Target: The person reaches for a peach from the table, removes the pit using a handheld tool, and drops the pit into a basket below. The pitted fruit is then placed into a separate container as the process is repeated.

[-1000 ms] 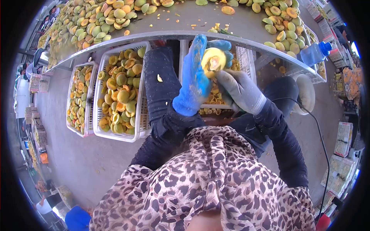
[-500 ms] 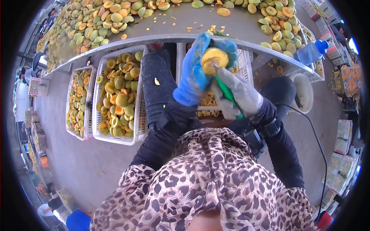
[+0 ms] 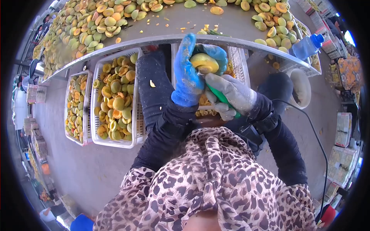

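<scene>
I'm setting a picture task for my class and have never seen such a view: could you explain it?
No machine here: these are a person's own two gloved hands, seen by a camera worn on the head, looking forward and down. The left hand, in blue, holds a piece of fruit; the right hand, in grey, grips a green-handled tool, its tip close to the fruit. Ahead, a table carries many cut fruit pieces; a white crate holds more.

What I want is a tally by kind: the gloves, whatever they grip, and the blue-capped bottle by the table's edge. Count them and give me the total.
Blue glove: 1
Grey glove: 1
Held fruit: 1
Green-handled tool: 1
Blue-capped bottle: 1
Total: 5
</scene>
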The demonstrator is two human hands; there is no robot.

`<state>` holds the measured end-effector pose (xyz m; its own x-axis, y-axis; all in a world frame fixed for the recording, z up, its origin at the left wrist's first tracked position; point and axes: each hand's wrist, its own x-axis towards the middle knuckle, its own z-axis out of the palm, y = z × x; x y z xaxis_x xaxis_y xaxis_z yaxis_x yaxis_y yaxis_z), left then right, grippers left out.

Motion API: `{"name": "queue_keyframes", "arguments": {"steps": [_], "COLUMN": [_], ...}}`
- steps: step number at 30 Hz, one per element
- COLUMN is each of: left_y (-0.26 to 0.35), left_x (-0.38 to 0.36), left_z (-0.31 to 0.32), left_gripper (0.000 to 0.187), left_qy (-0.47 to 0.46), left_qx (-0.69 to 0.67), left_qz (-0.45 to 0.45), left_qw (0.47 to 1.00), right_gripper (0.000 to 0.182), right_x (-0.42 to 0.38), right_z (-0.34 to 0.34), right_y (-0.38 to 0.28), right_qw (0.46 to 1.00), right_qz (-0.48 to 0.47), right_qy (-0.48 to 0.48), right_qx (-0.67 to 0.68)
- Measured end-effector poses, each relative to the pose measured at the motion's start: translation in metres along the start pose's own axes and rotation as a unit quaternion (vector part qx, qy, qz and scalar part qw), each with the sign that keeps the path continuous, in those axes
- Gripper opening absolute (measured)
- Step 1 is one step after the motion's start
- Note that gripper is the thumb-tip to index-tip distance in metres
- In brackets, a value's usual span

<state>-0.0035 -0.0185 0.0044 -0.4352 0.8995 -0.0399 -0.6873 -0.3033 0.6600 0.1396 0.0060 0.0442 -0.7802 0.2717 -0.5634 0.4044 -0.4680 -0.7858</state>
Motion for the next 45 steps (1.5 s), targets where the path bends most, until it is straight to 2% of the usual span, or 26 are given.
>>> {"name": "queue_keyframes", "arguments": {"steps": [3,5,7,9,11,12,14,16,18,19,20,22,27,29,30,31,33,35,37,38,39,40,41,42,43,45], "left_y": [-0.003,-0.002,0.01,-0.005,-0.023,-0.008,-0.012,-0.007,-0.01,-0.012,-0.015,-0.016,-0.017,-0.018,-0.02,-0.072,-0.045,-0.033,0.006,0.027,0.053,0.069,0.085,0.1,0.122,0.127], "left_x": [0.0,-0.001,0.003,0.012,0.016,0.016,0.028,0.036,0.03,0.026,0.024,0.005,-0.003,-0.014,-0.015,0.004,-0.014,-0.036,-0.048,-0.038,-0.032,-0.024,-0.011,-0.005,0.003,0.02], "left_z": [-0.014,-0.023,-0.016,-0.021,-0.022,-0.021,-0.047,-0.056,-0.059,-0.057,-0.055,-0.047,-0.041,-0.044,-0.046,-0.095,-0.098,-0.065,-0.013,-0.042,-0.091,-0.121,-0.09,-0.138,-0.195,-0.18], "left_gripper": [0.047,0.045,0.043,0.042,0.042,0.042,0.043,0.046,0.046,0.043,0.043,0.039,0.038,0.042,0.038,0.027,0.025,0.023,0.027,0.031,0.023,0.035,0.021,0.02,0.022,0.021], "left_qy": [-0.087,-0.166,-0.28,-0.274,0.027,-0.098,-0.043,0.049,0.073,0.091,0.087,0.084,0.052,-0.036,0.052,0.062,0.086,0.073,0.173,0.04,0.064,0.09,0.283,0.239,0.179,0.199], "left_qx": [0.124,0.087,0.231,0.173,-0.022,-0.281,-0.261,-0.197,-0.186,-0.191,-0.193,-0.09,-0.064,0.121,0.0,0.142,0.195,0.261,0.123,0.205,0.339,0.471,0.327,0.591,0.76,0.787], "left_qz": [0.028,0.044,0.014,0.053,-0.008,-0.172,-0.172,-0.198,-0.212,-0.218,-0.217,-0.135,-0.156,-0.023,-0.114,-0.014,0.043,0.102,0.048,0.053,0.123,0.19,0.291,0.364,0.341,0.419], "left_qw": [0.988,0.981,0.932,0.945,0.999,0.939,0.949,0.959,0.957,0.953,0.953,0.983,0.984,0.992,0.992,0.988,0.976,0.957,0.976,0.977,0.93,0.857,0.853,0.679,0.524,0.407], "right_gripper": [0.05,0.049,0.048,0.046,0.044,0.045,0.045,0.047,0.037,0.032,0.032,0.027,0.022,0.027,0.027,0.027,0.028,0.029,0.031,0.033,0.035,0.035,0.034,0.035,0.034,0.036], "right_x": [-0.001,-0.002,-0.001,0.007,0.01,0.007,0.006,0.021,0.054,0.057,0.058,0.046,0.049,0.053,0.058,0.063,0.076,0.088,0.08,0.074,0.067,0.056,0.05,0.047,0.05,0.066], "right_z": [-0.003,-0.007,-0.008,-0.017,-0.019,-0.016,-0.016,-0.027,-0.053,-0.058,-0.065,-0.047,-0.039,-0.04,-0.04,-0.04,-0.038,-0.06,-0.093,-0.091,-0.081,-0.081,-0.082,-0.084,-0.096,-0.128], "right_y": [0.001,0.0,-0.004,0.008,0.011,0.011,0.016,0.03,0.049,0.05,0.049,0.033,0.016,0.019,0.025,0.031,0.034,0.053,0.063,0.049,0.044,0.039,0.025,0.011,-0.004,-0.045], "right_qw": [0.998,0.997,0.994,0.98,0.946,0.973,0.99,0.985,0.798,0.652,0.649,0.659,0.619,0.58,0.574,0.568,0.574,0.566,0.562,0.592,0.628,0.622,0.648,0.671,0.654,0.647], "right_qz": [0.016,0.02,0.087,0.084,0.082,0.036,-0.006,-0.111,-0.15,-0.121,-0.123,-0.288,-0.289,-0.281,-0.267,-0.253,-0.222,-0.054,-0.011,0.023,0.055,0.062,-0.007,-0.078,-0.142,-0.171], "right_qy": [-0.054,-0.071,-0.058,-0.126,-0.196,-0.149,-0.104,0.11,0.336,0.41,0.412,0.393,0.356,0.372,0.381,0.39,0.384,0.434,0.364,0.373,0.368,0.375,0.384,0.388,0.446,0.472], "right_qx": [0.04,0.02,0.011,0.13,0.245,0.173,0.1,-0.076,-0.477,-0.626,-0.628,-0.573,-0.638,-0.668,-0.674,-0.68,-0.689,-0.698,-0.743,-0.714,-0.683,-0.685,-0.658,-0.627,-0.595,-0.574]}}
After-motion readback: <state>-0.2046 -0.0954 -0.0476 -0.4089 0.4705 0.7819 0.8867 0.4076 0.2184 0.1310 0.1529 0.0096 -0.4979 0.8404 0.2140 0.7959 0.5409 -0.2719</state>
